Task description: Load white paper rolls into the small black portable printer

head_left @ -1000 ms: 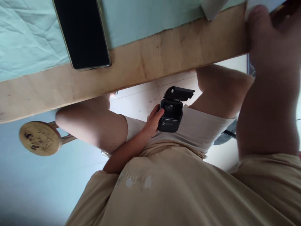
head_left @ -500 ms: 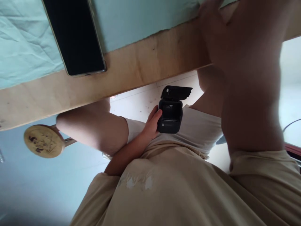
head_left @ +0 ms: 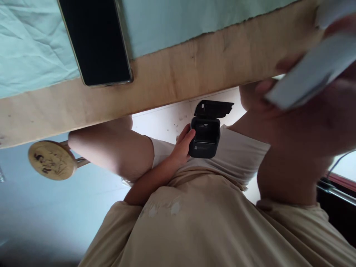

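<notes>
I sit at a wooden table point(head_left: 178, 70) and look down at my lap. My left hand point(head_left: 182, 146) grips a small black box-shaped device point(head_left: 205, 138) that rests on my right thigh, its hinged lid point(head_left: 213, 108) standing open. My right hand point(head_left: 280, 89) is raised close to the camera at the right and holds a flat white object point(head_left: 311, 72), blurred. My fingers curl under its lower edge.
A black phone point(head_left: 96, 39) lies screen up on a pale green cloth point(head_left: 33, 40) covering the tabletop. A round wooden stool seat point(head_left: 51, 160) stands to the left of my knee. The floor below is white tile.
My right hand left the table's far right edge, swept across the view and now holds the flat white object near the camera. My left hand has kept the black device still.
</notes>
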The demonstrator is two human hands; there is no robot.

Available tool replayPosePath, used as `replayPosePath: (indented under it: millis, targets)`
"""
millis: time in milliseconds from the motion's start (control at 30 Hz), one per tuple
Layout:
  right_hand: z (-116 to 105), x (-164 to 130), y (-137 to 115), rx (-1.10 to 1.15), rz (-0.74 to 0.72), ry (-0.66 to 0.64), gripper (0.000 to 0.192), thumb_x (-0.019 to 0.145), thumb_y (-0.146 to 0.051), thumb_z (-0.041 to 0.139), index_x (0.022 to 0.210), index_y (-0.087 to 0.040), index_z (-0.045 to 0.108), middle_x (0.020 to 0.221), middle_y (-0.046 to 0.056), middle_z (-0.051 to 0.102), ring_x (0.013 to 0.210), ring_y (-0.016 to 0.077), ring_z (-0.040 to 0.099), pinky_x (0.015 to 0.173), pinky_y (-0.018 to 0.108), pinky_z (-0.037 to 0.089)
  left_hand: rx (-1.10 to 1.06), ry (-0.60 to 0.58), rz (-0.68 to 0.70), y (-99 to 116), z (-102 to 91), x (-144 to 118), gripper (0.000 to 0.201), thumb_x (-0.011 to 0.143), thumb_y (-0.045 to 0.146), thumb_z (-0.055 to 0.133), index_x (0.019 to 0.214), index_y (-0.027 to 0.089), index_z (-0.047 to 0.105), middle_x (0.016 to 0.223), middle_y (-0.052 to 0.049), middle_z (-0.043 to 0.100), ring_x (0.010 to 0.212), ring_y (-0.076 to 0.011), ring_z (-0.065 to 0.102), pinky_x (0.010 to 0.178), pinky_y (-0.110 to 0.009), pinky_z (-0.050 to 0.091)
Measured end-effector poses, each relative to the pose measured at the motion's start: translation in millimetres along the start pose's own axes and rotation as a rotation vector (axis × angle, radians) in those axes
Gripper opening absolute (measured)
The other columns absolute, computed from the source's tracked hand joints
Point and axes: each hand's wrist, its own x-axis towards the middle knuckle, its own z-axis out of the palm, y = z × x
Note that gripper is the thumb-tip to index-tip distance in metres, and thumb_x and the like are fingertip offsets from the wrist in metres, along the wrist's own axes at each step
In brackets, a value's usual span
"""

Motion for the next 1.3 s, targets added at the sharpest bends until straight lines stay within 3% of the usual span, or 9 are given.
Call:
replayPosePath:
  millis: [33,100,200,300,467,733,933,1100,1300]
  targets:
    - [0.7,-16.8,6.3,0.169,0.019,0.007,0.031,0.097,-0.052,0.059,0.126,-0.042,0.063,0.11,0.001,0.066,0.091,0.0159,0.075,0.066,0.03,0.062,0.008,-0.003,0.004,0.4,0.7,-0.2,0.063,0.063,0.063,0.091,0.104,0.023,0.066,0.091,0.001,0.073,0.083,-0.0178,0.07,0.075,-0.03,0.054]
    - [5.5,-46.0,22.3,0.209,0.046,0.048,0.04,0.091,-0.036,0.07,0.13,-0.039,0.059,0.109,0.001,0.063,0.084,0.0118,0.072,0.063,0.024,0.061,0.023,-0.011,0.013,0.6,1.7,-0.4,0.064,0.063,0.066,0.089,0.104,0.023,0.066,0.09,0.001,0.073,0.084,-0.0186,0.07,0.075,-0.031,0.054]
    - [17.3,-73.1,45.1,-0.161,-0.017,0.037,0.044,0.091,-0.019,0.067,0.133,-0.031,0.059,0.112,0.005,0.062,0.09,0.0128,0.071,0.078,0.029,0.064,0.048,-0.021,0.026,-1.5,1.2,0.1,0.064,0.065,0.068,0.088,0.106,0.023,0.065,0.089,0.0,0.073,0.082,-0.0186,0.069,0.073,-0.03,0.053]
    - [26.9,-81.7,57.3,-0.446,-0.147,-0.034,0.043,0.089,-0.02,0.069,0.131,-0.028,0.061,0.115,0.007,0.065,0.104,0.0175,0.069,0.088,0.034,0.062,0.115,-0.037,0.051,-5.6,-1.1,1.6,0.059,0.072,0.067,0.083,0.107,0.024,0.065,0.092,0.0,0.072,0.086,-0.0189,0.068,0.075,-0.03,0.051]
    - [35.5,-79.4,68.3,-0.76,-0.258,-0.053,0.027,0.093,-0.024,0.063,0.119,-0.024,0.055,0.109,0.006,0.072,0.097,0.0179,0.07,0.081,0.031,0.059,0.206,-0.046,0.093,-10.1,-5.1,3.6,0.054,0.076,0.066,0.079,0.109,0.025,0.067,0.096,-0.001,0.071,0.088,-0.0173,0.066,0.078,-0.028,0.051]
    - [38.3,-76.7,75.3,-0.785,-0.326,-0.087,0.014,0.089,-0.012,0.062,0.097,-0.023,0.061,0.112,0.001,0.075,0.102,0.0156,0.07,0.088,0.031,0.05,0.31,-0.035,0.149,-12.8,-12.3,7.0,0.049,0.08,0.059,0.078,0.112,0.024,0.066,0.104,-0.002,0.072,0.098,-0.0202,0.067,0.084,-0.03,0.052]
    - [38.0,-76.7,76.4,-0.78,-0.352,-0.063,0.01,0.092,-0.018,0.066,0.099,-0.021,0.06,0.106,0.002,0.076,0.096,0.015,0.069,0.084,0.03,0.047,0.329,-0.052,0.159,-13.9,-12.6,7.6,0.049,0.081,0.06,0.075,0.113,0.024,0.065,0.105,-0.003,0.073,0.097,-0.0202,0.067,0.084,-0.031,0.052]
    - [36.5,-76.4,77.3,-0.774,-0.356,-0.131,0.006,0.092,-0.016,0.064,0.096,-0.021,0.064,0.112,0.002,0.075,0.095,0.0158,0.066,0.082,0.031,0.043,0.308,-0.059,0.168,-12.7,-11.2,7.1,0.048,0.079,0.059,0.078,0.109,0.023,0.066,0.1,-0.002,0.07,0.094,-0.0185,0.065,0.083,-0.029,0.051]
    - [39.4,-82.9,69.7,-0.675,-0.398,-0.166,0.005,0.092,-0.02,0.067,0.09,-0.023,0.069,0.088,-0.001,0.071,0.082,0.0139,0.058,0.078,0.032,0.038,0.252,-0.111,0.157,-9.0,-9.2,5.8,0.063,0.07,0.064,0.081,0.113,0.024,0.06,0.096,0.0,0.066,0.084,-0.0157,0.06,0.077,-0.028,0.051]
